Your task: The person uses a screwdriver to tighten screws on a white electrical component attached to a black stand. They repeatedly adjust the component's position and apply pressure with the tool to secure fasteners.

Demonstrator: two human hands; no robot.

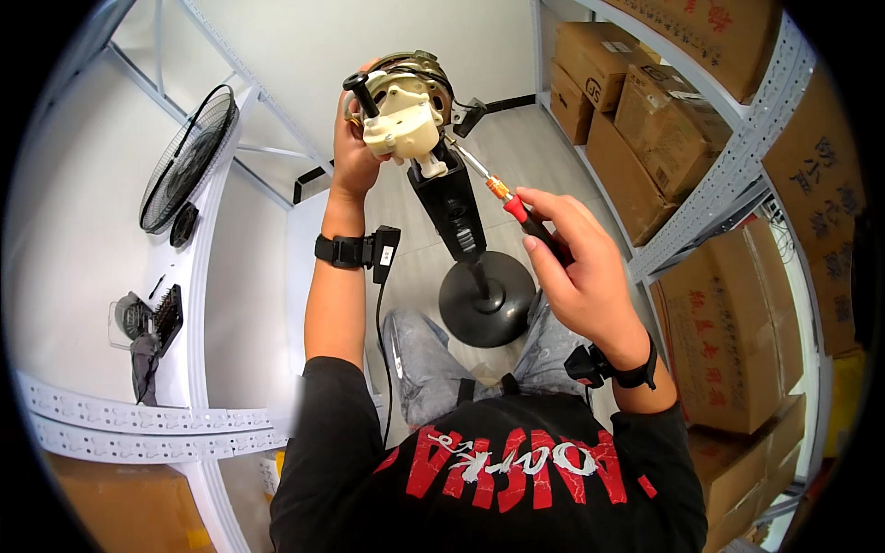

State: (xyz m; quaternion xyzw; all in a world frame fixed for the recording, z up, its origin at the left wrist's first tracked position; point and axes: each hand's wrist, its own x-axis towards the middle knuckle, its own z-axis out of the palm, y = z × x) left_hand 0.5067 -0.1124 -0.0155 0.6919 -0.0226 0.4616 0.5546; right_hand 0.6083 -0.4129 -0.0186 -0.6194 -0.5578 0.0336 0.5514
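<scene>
A stripped fan motor with a cream plastic gear housing sits atop a black stand neck. A black knob sticks up from the housing. My left hand is wrapped round the motor's left side, most of its fingers hidden behind it. In my right hand is a screwdriver with a red and black handle. Its shaft slants up-left, and the tip reaches the right side of the housing near the neck's top; whether it touches a screw cannot be made out.
The stand's round black base rests on the floor between my knees. On the left shelf are a black fan grille, a small round black part, and a bit set. Cardboard boxes fill the right rack.
</scene>
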